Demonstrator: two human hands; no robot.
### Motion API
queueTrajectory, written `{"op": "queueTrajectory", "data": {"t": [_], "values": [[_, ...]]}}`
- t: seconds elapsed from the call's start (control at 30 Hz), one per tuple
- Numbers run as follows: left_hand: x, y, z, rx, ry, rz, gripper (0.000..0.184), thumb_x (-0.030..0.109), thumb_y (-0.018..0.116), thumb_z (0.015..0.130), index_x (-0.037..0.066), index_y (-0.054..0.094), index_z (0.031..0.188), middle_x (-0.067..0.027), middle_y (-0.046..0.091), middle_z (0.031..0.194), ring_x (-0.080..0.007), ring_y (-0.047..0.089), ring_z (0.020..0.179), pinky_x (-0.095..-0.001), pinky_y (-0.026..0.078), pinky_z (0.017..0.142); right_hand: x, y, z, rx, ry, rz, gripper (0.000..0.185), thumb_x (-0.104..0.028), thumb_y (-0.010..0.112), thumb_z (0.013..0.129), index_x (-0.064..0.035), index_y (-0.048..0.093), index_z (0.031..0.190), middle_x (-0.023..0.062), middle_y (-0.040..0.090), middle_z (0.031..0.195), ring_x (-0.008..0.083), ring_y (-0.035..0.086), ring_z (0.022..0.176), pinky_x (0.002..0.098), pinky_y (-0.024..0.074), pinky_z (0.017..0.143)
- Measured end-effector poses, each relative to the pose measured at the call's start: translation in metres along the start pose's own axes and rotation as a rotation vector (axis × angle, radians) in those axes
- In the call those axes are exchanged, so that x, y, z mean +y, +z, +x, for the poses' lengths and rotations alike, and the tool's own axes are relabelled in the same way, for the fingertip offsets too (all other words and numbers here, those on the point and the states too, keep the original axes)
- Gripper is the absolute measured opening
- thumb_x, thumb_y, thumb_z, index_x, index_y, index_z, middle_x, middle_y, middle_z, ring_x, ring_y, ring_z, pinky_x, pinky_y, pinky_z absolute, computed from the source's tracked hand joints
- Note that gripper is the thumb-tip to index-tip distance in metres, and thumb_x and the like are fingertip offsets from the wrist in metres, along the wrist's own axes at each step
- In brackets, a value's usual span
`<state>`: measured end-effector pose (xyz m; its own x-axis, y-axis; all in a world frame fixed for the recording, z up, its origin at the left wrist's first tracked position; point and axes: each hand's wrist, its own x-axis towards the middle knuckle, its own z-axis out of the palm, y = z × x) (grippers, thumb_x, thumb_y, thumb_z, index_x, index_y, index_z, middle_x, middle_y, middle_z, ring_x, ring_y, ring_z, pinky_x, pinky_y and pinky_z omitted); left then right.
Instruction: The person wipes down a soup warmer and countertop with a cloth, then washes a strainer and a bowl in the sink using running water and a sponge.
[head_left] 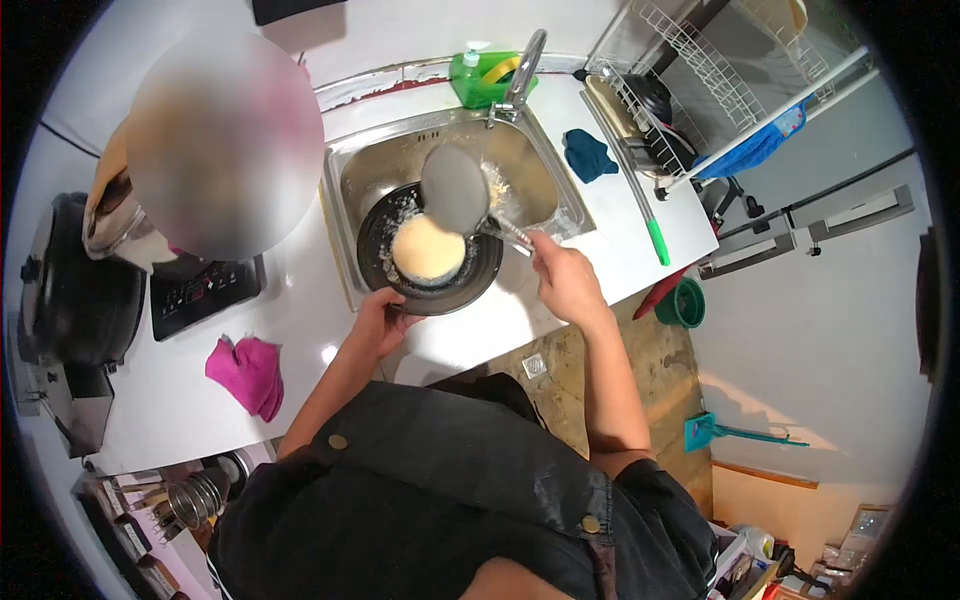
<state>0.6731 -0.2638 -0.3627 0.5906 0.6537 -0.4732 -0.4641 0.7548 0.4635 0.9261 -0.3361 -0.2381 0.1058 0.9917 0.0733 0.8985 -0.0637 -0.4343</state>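
Pale-yellow, rounded mass (428, 247) in a white-flecked black pan (482, 278), hands (572, 282) apart, on pan and grey utensil (455, 190).

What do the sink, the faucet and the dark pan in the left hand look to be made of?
Sink: stainless steel, judging by its silvery, brushed-looking sheen. Faucet: probably chromed metal, given its bright highlights. Dark pan: likely metal, perhaps with a nonstick coating; its black surface shows only soft reflections.
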Motion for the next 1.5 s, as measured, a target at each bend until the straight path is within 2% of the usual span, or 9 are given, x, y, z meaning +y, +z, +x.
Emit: {"op": "queueTrajectory", "data": {"t": [0.07,0.23,0.47,0.63,0.8,1.0,1.17,1.33,1.5], "values": [[-0.004,0.006,0.01,0.031,0.013,-0.099,0.043,0.005,0.043,0.067,-0.008,0.043,0.108,-0.018,0.053,0.106,-0.0283,0.058,0.09,-0.0356,0.053,0.076,0.021,0.0,0.012,-0.022,0.0,0.021,0.035,-0.001,0.047,0.075,-0.0065,0.05,0.11,0.0161,0.059,0.073,0.0354,0.057,0.071,0.0411,0.0438,0.064],[-0.036,0.001,0.034,0.065,0.095,-0.107,0.041,0.006,0.044,0.068,-0.004,0.046,0.107,-0.0146,0.056,0.101,-0.0264,0.058,0.091,-0.0355,0.054,0.07,0.085,-0.018,0.019,-0.078,0.011,0.389,0.026,-0.007,0.044,0.082,-0.0076,0.051,0.106,0.0169,0.056,0.07,0.0331,0.056,0.067,0.0386,0.0435,0.062],[-0.076,0.086,0.002,0.154,0.495,-0.241,0.049,0.001,0.044,0.066,-0.004,0.043,0.115,-0.0178,0.051,0.115,-0.0311,0.051,0.106,-0.0433,0.042,0.093,0.206,-0.054,0.002,-0.172,0.085,0.876,0.029,-0.011,0.038,0.091,-0.0014,0.047,0.118,-0.0015,0.045,0.068,0.0072,0.039,0.061,0.0192,0.0361,0.057],[-0.121,0.104,-0.042,0.225,0.606,-0.198,0.05,0.002,0.044,0.067,-0.003,0.042,0.117,-0.0165,0.051,0.116,-0.0303,0.051,0.106,-0.044,0.043,0.092,0.253,-0.074,-0.02,-0.125,0.183,0.917,0.029,-0.012,0.038,0.092,-0.0041,0.048,0.118,-0.006,0.039,0.065,0.0026,0.03,0.054,0.0152,0.0242,0.048],[-0.183,0.111,-0.099,0.309,0.681,-0.217,0.05,0.003,0.044,0.067,-0.004,0.043,0.117,-0.0152,0.051,0.115,-0.0293,0.054,0.102,-0.0433,0.043,0.091,0.276,-0.092,-0.07,-0.05,0.17,0.978,0.03,-0.011,0.039,0.091,-0.0037,0.048,0.119,-0.0068,0.037,0.063,0.0016,0.026,0.051,0.0152,0.0215,0.046],[-0.27,0.102,-0.151,0.17,0.527,-0.215,0.052,0.005,0.043,0.065,-0.007,0.043,0.115,-0.0178,0.053,0.113,-0.0306,0.054,0.101,-0.0426,0.046,0.086,0.299,-0.109,-0.167,0.049,0.291,0.96,0.031,-0.013,0.038,0.09,-0.0048,0.047,0.119,-0.0064,0.039,0.062,0.002,0.03,0.05,0.0157,0.0244,0.045],[-0.348,0.098,-0.158,0.249,0.383,-0.217,0.053,0.008,0.045,0.067,-0.007,0.04,0.117,-0.0179,0.05,0.116,-0.0301,0.052,0.104,-0.0433,0.041,0.091,0.321,-0.115,-0.241,0.024,0.397,1.014,0.031,-0.017,0.04,0.09,-0.006,0.047,0.119,-0.0067,0.037,0.061,0.0019,0.029,0.047,0.0155,0.0213,0.042],[-0.432,0.07,-0.116,0.286,0.344,-0.346,0.039,0.011,0.048,0.069,-0.004,0.052,0.105,-0.0127,0.058,0.105,-0.0265,0.055,0.097,-0.0378,0.044,0.084,0.359,-0.141,-0.278,0.054,0.376,1.179,0.034,-0.019,0.044,0.09,-0.0018,0.045,0.119,-0.0049,0.038,0.062,0.0025,0.03,0.049,0.0154,0.0235,0.043],[-0.476,0.046,-0.044,0.311,0.31,-0.353,0.049,0.009,0.05,0.061,0.0,0.048,0.109,-0.0106,0.054,0.11,-0.028,0.05,0.102,-0.0419,0.038,0.093,0.388,-0.175,-0.277,0.113,0.358,1.135,0.036,-0.021,0.045,0.09,-0.0012,0.044,0.12,-0.0041,0.038,0.062,0.0032,0.031,0.05,0.0155,0.0253,0.045]]}}
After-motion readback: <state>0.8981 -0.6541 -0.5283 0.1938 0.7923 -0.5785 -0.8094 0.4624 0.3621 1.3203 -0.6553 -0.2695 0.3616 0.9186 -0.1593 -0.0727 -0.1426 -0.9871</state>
